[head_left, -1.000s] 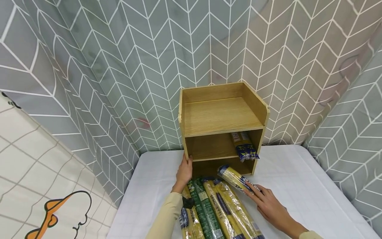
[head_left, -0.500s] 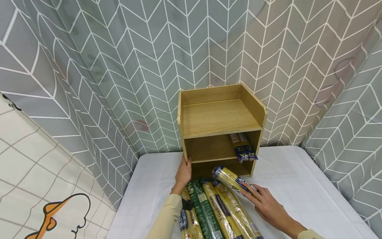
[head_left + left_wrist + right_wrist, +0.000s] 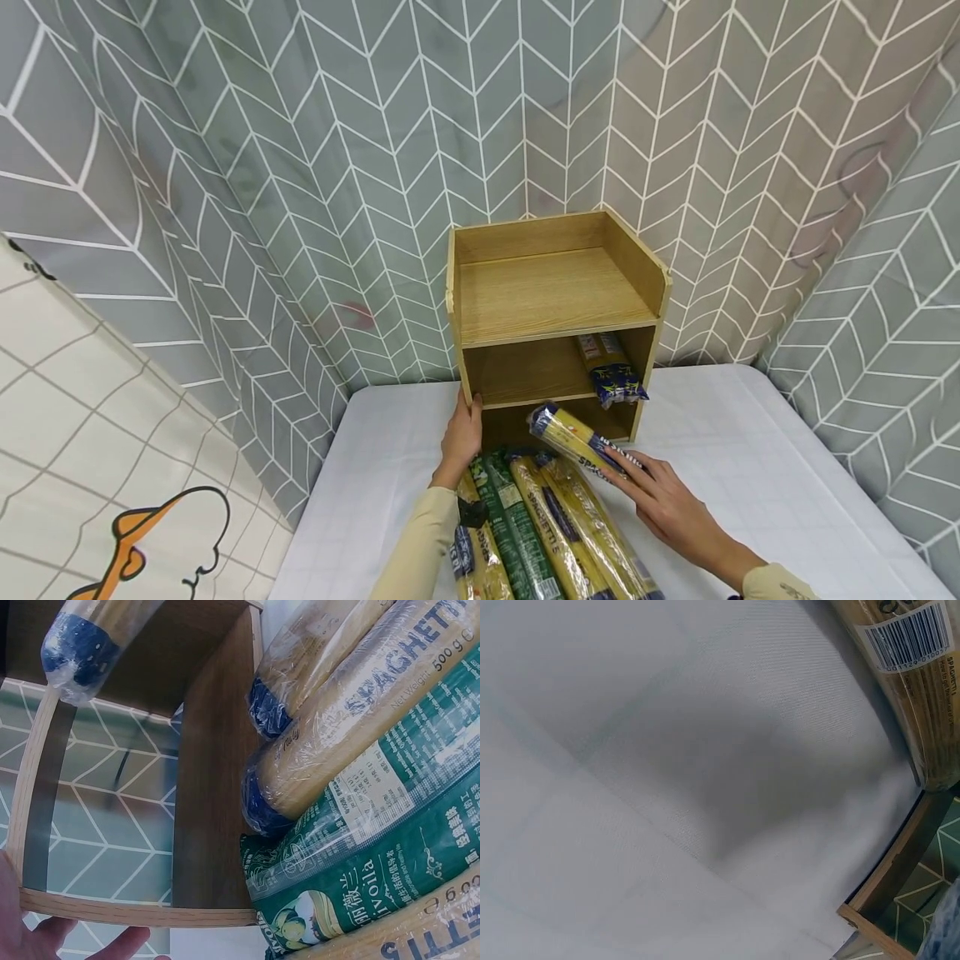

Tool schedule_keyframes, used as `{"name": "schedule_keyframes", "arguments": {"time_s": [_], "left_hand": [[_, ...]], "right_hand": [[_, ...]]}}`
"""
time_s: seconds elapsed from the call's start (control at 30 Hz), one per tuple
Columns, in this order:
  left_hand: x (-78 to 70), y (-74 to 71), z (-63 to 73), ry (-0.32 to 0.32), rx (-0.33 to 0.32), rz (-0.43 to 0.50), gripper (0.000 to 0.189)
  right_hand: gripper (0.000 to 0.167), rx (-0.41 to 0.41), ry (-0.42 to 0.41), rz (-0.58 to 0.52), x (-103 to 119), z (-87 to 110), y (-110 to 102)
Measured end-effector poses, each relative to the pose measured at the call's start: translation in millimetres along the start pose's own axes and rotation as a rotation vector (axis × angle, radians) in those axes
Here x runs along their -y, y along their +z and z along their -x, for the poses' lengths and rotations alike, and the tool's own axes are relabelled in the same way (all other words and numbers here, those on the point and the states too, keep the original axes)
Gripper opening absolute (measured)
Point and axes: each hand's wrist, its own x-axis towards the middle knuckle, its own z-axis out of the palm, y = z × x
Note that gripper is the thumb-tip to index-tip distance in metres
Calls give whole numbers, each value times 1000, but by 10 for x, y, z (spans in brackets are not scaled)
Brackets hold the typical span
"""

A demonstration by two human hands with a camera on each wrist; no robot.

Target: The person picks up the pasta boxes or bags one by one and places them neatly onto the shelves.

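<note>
A small wooden shelf (image 3: 555, 287) stands on the table. My left hand (image 3: 459, 437) grips the front edge of its left side panel; in the left wrist view, fingers (image 3: 124, 943) show by that panel. My right hand (image 3: 671, 508) holds a yellow spaghetti pack (image 3: 573, 437) with blue ends, its far end tilted up in front of the lower compartment. The right wrist view shows the barcode side of a spaghetti pack (image 3: 922, 690). Between my arms lie a green pasta pack (image 3: 517, 517) and several yellow spaghetti packs (image 3: 551, 533). My left forearm partly hides the leftmost ones.
Yellow packs with blue ends (image 3: 617, 379) lie at the right of the middle compartment, jutting past its front edge. A white cloth covers the table (image 3: 720, 433). A patterned curtain (image 3: 390, 208) hangs right behind the shelf.
My right hand has moved the held spaghetti pack slightly left and up, bringing its far end nearer the lower compartment. My left hand keeps its grip on the shelf.
</note>
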Motion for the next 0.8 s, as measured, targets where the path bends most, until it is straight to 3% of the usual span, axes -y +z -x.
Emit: {"name": "schedule_keyframes", "arguments": {"time_s": [0.27,0.8], "left_hand": [[20,1,-6,-3,0,-1,60],[20,15,-24,-2,0,-11,60]], "right_hand": [[58,-56,-27,-24,-29,-30,2],[57,-64,-10,-45,-8,-64,-50]]}}
